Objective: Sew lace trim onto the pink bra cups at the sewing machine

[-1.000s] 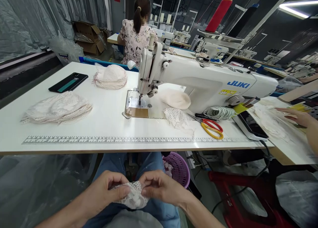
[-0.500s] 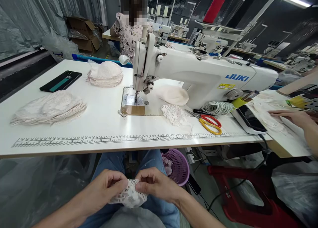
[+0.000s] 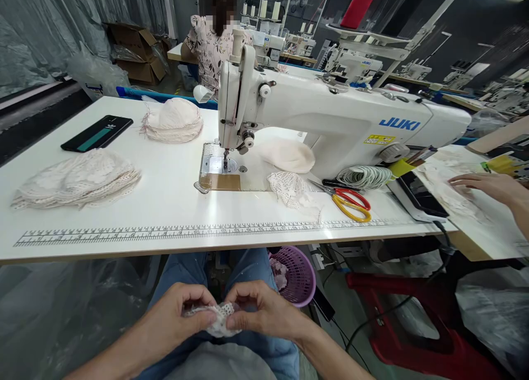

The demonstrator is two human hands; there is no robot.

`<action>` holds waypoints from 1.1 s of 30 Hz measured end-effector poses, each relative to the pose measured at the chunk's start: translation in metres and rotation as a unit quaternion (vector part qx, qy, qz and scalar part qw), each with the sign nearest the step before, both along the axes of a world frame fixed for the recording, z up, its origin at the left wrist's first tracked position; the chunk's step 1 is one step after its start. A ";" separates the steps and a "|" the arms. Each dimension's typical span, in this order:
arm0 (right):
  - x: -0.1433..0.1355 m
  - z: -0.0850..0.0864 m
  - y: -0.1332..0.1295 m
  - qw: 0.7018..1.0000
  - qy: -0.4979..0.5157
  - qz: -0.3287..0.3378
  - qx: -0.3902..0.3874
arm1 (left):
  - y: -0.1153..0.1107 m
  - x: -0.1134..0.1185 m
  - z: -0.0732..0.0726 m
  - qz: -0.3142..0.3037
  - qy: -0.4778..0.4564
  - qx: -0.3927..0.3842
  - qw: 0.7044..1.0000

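Over my lap, below the table edge, my left hand point(image 3: 192, 314) and my right hand point(image 3: 254, 311) pinch a small piece of white lace point(image 3: 222, 320) from both sides, thumbs on top. The lace is bunched up, and its lower part hangs between my fingers. On the table stands a white sewing machine point(image 3: 322, 107) with its needle over the metal plate. To the machine's right side lie another lace piece point(image 3: 291, 191) and a beige padded cup point(image 3: 291, 156). A stack of lace pieces point(image 3: 78, 178) and a stack of pale fabric cups point(image 3: 172, 121) rest on the left.
Scissors point(image 3: 351, 202) with red and yellow handles lie beside a coil of cord point(image 3: 363, 177). A black phone point(image 3: 97, 133) is at the far left. Below the table stands a purple basket point(image 3: 298, 275). Another person's hand point(image 3: 487, 187) works at the right; someone sits behind the machine.
The lace between my hands has become more bunched and less of it shows. My fingers have come slightly closer together. The view has shifted slightly.
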State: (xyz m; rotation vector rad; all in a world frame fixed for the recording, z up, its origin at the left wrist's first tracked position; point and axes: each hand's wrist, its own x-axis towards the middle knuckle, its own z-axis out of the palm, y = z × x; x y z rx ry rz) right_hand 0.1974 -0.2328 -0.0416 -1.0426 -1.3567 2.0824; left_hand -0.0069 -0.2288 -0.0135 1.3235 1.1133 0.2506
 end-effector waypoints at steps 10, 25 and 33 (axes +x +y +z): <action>-0.005 0.004 -0.004 0.974 -0.093 -0.009 0.204 | -0.009 -0.003 0.000 -0.022 0.069 0.068 0.995; -0.020 0.031 0.015 0.967 -0.123 -0.053 0.217 | 0.018 -0.013 0.026 0.030 0.050 0.100 0.993; -0.049 0.076 0.102 0.887 -0.263 -0.057 0.376 | 0.153 -0.031 0.099 -0.109 0.139 0.234 0.956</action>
